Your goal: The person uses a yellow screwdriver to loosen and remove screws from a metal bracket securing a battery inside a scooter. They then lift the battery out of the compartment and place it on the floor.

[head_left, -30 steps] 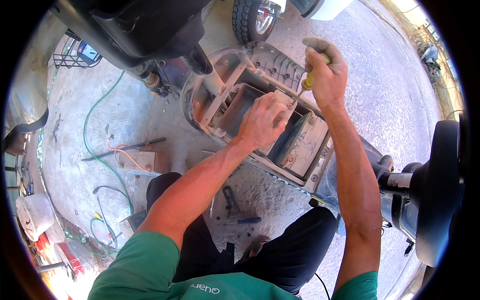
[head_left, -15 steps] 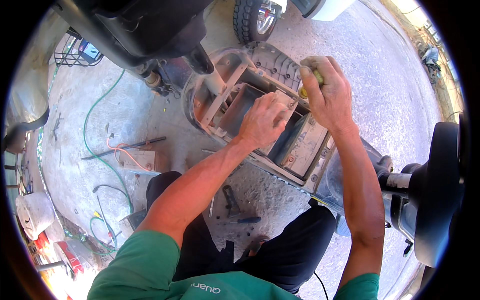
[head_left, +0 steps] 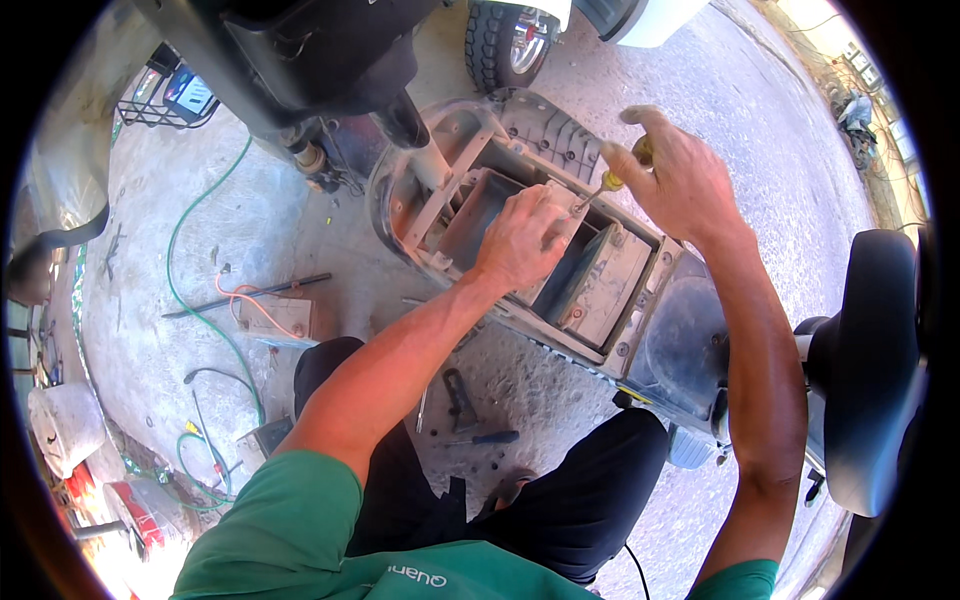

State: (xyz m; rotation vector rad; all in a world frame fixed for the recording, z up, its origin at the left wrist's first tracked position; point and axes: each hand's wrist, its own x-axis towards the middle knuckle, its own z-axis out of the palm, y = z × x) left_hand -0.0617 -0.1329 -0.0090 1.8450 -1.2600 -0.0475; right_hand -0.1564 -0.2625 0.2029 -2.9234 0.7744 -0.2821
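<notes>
My right hand [head_left: 690, 187] is raised over the far side of a scooter's open floor compartment [head_left: 648, 300]. Its fingers are loosely bent around a screwdriver [head_left: 611, 181] with a yellow handle. The screwdriver's thin shaft slants down to the corner of a dusty grey battery [head_left: 566, 197], where its tip meets a terminal. On that same battery lies my left hand [head_left: 518, 240], fingers bent over the top close to the screwdriver's tip. A second battery [head_left: 610, 287] sits to the right in the compartment, across a dark gap.
Scooter bodywork [head_left: 300, 60] overhangs at upper left, and a black seat [head_left: 875, 370] stands at right. On the floor are another battery [head_left: 275, 318] with an orange cable, a green hose [head_left: 175, 240], a blue-handled screwdriver [head_left: 495, 438] and a long bar [head_left: 250, 296].
My right hand has moved right and loosened around the handle, its index finger lifting away. The screwdriver's shaft now shows. My left hand stays on the battery.
</notes>
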